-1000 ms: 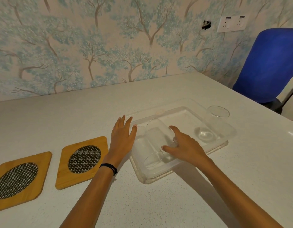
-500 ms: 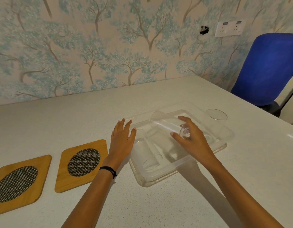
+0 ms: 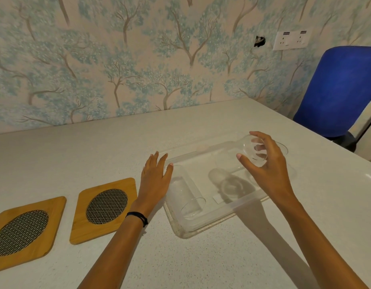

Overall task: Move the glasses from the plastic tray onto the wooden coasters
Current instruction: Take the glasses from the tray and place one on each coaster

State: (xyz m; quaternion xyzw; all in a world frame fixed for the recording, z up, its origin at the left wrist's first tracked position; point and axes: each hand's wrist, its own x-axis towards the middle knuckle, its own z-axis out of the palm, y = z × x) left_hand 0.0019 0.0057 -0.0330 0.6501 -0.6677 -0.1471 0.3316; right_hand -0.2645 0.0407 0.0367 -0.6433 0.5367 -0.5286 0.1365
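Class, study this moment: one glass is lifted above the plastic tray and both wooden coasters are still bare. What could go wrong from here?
1. The right hand pinches the lifted glass with fingertips only; smooth clear glass could slip and fall onto the tray.
2. Another glass lies on its side in the tray; a nudge from the left hand at the tray's edge may roll it.
3. Carrying the lifted glass to the coasters means crossing over the left arm, risking a bump.
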